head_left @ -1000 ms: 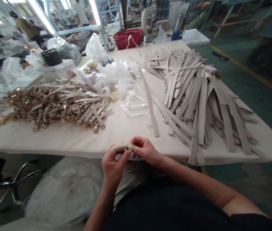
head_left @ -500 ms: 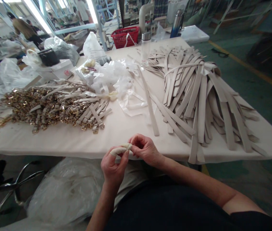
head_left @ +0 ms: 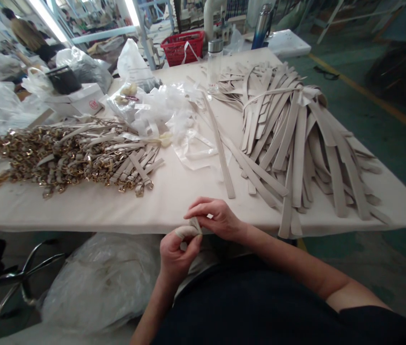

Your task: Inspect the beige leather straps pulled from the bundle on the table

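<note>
At the table's front edge my left hand [head_left: 179, 251] is closed, with a pale wrap [head_left: 186, 232] around its index finger. Thumb and index pinch the end of a small pale piece [head_left: 196, 224]. My right hand [head_left: 220, 219] meets it from the right, its fingers closed on the upper part of that piece. What the piece is cannot be made out. Beyond my hands lies a single long beige strap [head_left: 220, 148]. A large pile of beige straps [head_left: 298, 143] spreads to the right, some hanging over the edge. On the left is a heap of short straps with gold buckles [head_left: 62, 160].
Clear plastic wrapping [head_left: 188, 136] lies mid-table, with a glass bottle [head_left: 215, 67], a red basket [head_left: 182, 48] and a blue flask [head_left: 262, 28] behind. A white box [head_left: 81, 99] stands back left. The table [head_left: 145, 213] has a chair base [head_left: 27, 282] below left.
The view has shifted slightly. My right hand's fingers have lifted and stretched over the pale piece, which now stands up between both hands; my left hand has moved a little to the right.
</note>
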`<state>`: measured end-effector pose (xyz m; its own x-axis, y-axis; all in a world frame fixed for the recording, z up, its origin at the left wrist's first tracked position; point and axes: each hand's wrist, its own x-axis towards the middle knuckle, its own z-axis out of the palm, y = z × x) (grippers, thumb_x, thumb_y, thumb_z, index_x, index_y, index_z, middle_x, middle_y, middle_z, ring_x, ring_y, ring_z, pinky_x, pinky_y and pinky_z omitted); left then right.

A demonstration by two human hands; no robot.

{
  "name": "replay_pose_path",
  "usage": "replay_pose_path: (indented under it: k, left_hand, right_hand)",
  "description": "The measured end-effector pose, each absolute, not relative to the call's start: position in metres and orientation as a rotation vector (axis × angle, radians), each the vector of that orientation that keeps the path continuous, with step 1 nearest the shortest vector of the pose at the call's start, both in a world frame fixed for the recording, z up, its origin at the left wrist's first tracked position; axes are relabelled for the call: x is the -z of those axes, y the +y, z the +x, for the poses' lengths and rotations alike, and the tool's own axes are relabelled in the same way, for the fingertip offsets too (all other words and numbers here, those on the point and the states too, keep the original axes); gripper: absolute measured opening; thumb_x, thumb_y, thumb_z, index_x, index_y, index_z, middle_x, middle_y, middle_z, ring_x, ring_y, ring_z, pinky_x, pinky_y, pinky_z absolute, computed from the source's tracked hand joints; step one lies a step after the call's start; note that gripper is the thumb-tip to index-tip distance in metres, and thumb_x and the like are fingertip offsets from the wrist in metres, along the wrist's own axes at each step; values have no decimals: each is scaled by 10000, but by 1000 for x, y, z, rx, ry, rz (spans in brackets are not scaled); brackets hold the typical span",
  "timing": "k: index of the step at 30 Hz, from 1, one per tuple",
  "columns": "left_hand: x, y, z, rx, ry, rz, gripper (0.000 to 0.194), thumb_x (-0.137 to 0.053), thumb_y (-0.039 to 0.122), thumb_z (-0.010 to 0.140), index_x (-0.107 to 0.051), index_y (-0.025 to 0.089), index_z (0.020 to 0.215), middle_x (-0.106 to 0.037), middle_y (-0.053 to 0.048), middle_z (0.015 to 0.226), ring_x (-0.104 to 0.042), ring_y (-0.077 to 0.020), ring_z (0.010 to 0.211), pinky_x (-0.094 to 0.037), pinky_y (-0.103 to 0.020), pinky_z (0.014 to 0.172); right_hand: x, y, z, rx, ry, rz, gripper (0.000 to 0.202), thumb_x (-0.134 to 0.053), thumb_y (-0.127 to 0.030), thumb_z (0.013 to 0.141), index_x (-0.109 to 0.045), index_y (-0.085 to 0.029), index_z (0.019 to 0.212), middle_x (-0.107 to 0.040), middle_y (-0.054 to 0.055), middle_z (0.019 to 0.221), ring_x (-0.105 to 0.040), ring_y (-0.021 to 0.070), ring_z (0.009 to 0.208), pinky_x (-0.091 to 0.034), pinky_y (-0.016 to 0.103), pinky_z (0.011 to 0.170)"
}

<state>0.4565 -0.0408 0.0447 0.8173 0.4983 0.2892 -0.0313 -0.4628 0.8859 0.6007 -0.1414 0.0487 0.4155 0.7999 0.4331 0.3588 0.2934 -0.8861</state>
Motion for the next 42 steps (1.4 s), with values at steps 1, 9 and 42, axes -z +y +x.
replay_pose_path:
  k: [1, 9, 42]
  left_hand:
    - [-43, -42, 455, -624, 388, 1924, 106, -675, 243, 804, -664, 185, 716, -546, 32, 553, -467, -93, 487, -422, -208, 498]
    - [-38, -42, 449, -686, 540, 1792, 134, -710, 331, 784, -724, 199, 802, -609, 15, 559, -506, -111, 466, -447, -222, 474]
    - [-50, -35, 472, -537, 471, 1339, 293, -844, 309, 674, -688, 200, 897, -741, -10, 762, -694, -145, 653, -568, -240, 625]
  right_hand:
    - [-49, -141, 600, -491, -1121, -1265, 171, -573, -188, 902, -739, -186, 944, -670, 50, 921, -631, 146, 798, -499, 252, 703]
    - [-51, -138, 592, -711, -895, -1181, 129, -581, -218, 812, -697, -164, 799, -617, 14, 764, -534, 126, 666, -416, 234, 580]
    - [-37, -132, 592, -1130, -303, -818, 200, -796, -264, 683, -655, -164, 783, -633, -52, 609, -443, 29, 414, -368, 147, 426]
